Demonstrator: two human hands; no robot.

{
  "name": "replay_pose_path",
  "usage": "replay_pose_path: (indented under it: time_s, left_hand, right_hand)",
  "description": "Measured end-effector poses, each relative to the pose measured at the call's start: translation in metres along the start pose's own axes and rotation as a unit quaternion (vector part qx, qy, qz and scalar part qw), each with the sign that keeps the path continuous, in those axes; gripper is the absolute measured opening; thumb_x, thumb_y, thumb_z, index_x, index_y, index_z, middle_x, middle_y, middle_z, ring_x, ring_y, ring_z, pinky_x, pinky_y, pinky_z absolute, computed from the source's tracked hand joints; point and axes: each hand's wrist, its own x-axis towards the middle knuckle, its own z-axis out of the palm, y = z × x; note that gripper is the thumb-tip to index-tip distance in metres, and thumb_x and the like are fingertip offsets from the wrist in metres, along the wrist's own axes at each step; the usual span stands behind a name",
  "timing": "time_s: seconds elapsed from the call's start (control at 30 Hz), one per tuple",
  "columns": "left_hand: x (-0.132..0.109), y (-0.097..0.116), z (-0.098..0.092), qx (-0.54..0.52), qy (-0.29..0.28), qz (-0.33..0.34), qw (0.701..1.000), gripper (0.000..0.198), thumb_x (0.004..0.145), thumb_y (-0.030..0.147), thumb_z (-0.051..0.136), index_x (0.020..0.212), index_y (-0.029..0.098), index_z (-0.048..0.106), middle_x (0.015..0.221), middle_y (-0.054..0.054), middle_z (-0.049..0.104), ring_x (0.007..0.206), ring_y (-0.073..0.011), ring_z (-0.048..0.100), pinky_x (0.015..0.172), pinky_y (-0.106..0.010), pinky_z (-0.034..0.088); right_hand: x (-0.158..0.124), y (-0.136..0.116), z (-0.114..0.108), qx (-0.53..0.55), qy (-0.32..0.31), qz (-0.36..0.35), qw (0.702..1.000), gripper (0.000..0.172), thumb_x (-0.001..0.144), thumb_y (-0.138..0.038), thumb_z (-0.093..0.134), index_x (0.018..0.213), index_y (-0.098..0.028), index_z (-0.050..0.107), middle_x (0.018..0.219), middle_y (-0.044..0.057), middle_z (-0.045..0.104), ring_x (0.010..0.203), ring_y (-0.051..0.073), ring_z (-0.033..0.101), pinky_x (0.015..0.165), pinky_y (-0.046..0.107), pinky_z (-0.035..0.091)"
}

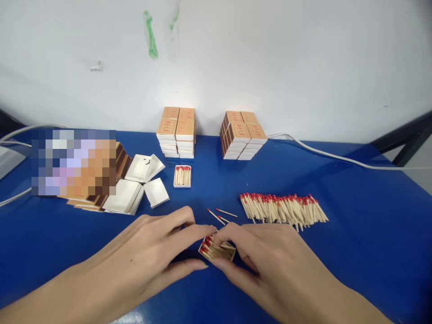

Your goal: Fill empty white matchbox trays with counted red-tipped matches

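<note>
A small white matchbox tray (232, 257) filled with red-tipped matches lies tilted between my hands. My left hand (148, 247) has its thumb and fingers apart, with a fingertip at the tray's upper left edge. My right hand (266, 256) reaches over the tray from the right, its index finger bent onto the matches and its thumb at the near edge. Just beyond the tray lie a few loose matches (227, 213). A larger row of matches (283, 209) is spread to the right. Another filled tray (182, 176) stands further back.
Two stacks of matchboxes, one at centre left (176, 135) and one at centre right (241, 137), stand against the wall. Empty white trays (157, 192) and orange sleeves (91, 200) lie at left, partly pixelated. A white cable (330, 156) runs along the back right.
</note>
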Motion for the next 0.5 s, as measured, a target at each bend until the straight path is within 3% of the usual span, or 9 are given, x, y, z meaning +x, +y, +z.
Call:
replay_pose_path:
  time_s: [0.2, 0.5]
  left_hand:
    - [0.0033, 0.002, 0.0042, -0.007, 0.03, -0.008, 0.999, 0.013, 0.115, 0.036, 0.065, 0.126, 0.028, 0.062, 0.104, 0.004, 0.064, 0.071, -0.013, 0.066, 0.061, -0.03, 0.045]
    - [0.0031, 0.0006, 0.006, -0.016, 0.048, -0.013, 0.999, 0.016, 0.112, 0.033, 0.07, 0.127, 0.03, 0.065, 0.103, 0.004, 0.064, 0.07, -0.0124, 0.064, 0.061, -0.031, 0.044]
  right_hand:
    - [-0.0011, -0.0012, 0.0094, -0.01, -0.002, -0.015, 1.0, 0.013, 0.114, -0.022, 0.067, 0.101, -0.023, 0.065, 0.09, -0.005, 0.077, 0.073, 0.013, 0.073, 0.067, 0.026, 0.049]
    - [-0.0007, 0.0017, 0.0046, -0.033, 0.017, -0.025, 0.999, 0.014, 0.114, -0.02, 0.064, 0.102, -0.023, 0.071, 0.089, -0.004, 0.078, 0.074, 0.013, 0.074, 0.066, 0.027, 0.049]
